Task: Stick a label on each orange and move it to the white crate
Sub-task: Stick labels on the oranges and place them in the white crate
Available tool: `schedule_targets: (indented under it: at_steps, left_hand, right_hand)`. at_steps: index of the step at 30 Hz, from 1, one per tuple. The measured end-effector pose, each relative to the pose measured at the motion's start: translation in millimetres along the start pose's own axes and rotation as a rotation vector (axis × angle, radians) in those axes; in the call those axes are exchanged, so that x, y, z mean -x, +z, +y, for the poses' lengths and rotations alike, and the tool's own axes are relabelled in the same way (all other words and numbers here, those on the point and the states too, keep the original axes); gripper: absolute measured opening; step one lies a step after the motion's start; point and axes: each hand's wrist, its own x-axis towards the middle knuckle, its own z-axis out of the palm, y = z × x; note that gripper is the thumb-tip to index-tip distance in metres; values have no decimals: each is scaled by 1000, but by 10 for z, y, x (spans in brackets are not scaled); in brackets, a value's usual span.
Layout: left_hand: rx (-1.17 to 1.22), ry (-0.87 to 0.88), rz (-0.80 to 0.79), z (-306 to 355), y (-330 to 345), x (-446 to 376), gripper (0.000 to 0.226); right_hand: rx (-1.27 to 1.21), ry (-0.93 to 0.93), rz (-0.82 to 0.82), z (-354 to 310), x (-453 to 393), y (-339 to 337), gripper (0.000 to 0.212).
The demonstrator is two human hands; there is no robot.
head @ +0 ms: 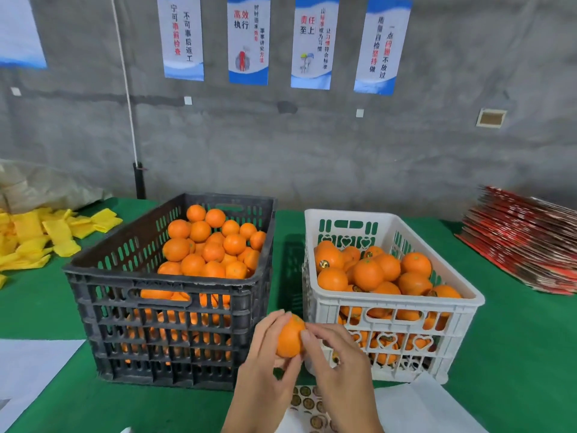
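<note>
left hand (265,367) grips orange (288,339) | right hand (337,360) fingertips pinch its right side | orange held above table's (515,354) near edge, between black crate (168,307) and white crate (406,310) | label sheet (307,404) beneath hands

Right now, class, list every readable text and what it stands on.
"宁可事前检查 不可事后返工": first poster
"高效执行": second poster
"责任至上": third poster
Too blurred: small print, fourth poster, label sheet
</note>
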Motion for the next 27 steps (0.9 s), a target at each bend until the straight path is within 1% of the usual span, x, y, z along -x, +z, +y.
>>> schedule_targets:
  at_steps: [2, 3, 4, 6, 7, 10, 12, 13, 14, 15, 16, 19, 21, 24, 25, 27]
  left_hand:
    - [-23, 57, 29, 151, 21, -195, 68]
    - [-26, 96, 31, 240, 54, -304, 65]
    - [-48, 143, 22, 337, 106, -430, 64]
    - [-99, 237, -3, 524, 266, -744, 63]
    - [-100, 257, -15, 636, 350, -913, 60]
    - [-80, 266, -66, 948, 579, -1411, 45]
    - [-190, 277, -132, 1073, 688, -1694, 50]
    - [-262, 276, -171, 1089, 710, -1814, 55]
    - [-334, 241, -215, 1103, 685, -1929, 60]
    - [-401, 197, -246, 1104, 621, -2033, 63]
    - [-448, 171, -253, 1083, 533, -2124, 65]
    - [-530, 116, -220, 869, 153, -2348, 62]
    - [-639, 37, -194, 605, -116, -2518, 60]
    - [-780, -139, -178, 98, -476, -2797, 44]
    - [-810, -173, -197, -82, -575, -2894, 38]
    - [-848, -204, -296, -386, -705, -3067, 27]
  right_hand:
    - [152, 1, -49, -130, -62, -48, 60]
    - [214, 1, -27, -214, -118, -71, 69]
    - [241, 1, 31, -284, -207, -107, 73]
    - [242, 32, 164, -389, -467, -250, 73]
    - [240, 60, 208, -429, -619, -347, 72]
    - [300, 113, 272, -502, -1089, -628, 66]
    - [382, 104, 295, -512, -1343, -735, 61]
    - [478, 96, 298, -527, -1452, -759, 60]
    - [573, 88, 293, -540, -1544, -757, 61]
    - [612, 65, 280, -551, -1630, -732, 60]
    - [595, 19, 254, -561, -1704, -676, 58]
    - [447, -175, 134, -628, -1855, -274, 47]
    - [390, -239, 46, -673, -1941, 86, 44]
    - [389, -268, -79, -670, -2120, 595, 45]
    - [384, -257, -120, -666, -2205, 742, 46]
    - [374, -226, -182, -647, -2396, 993, 47]
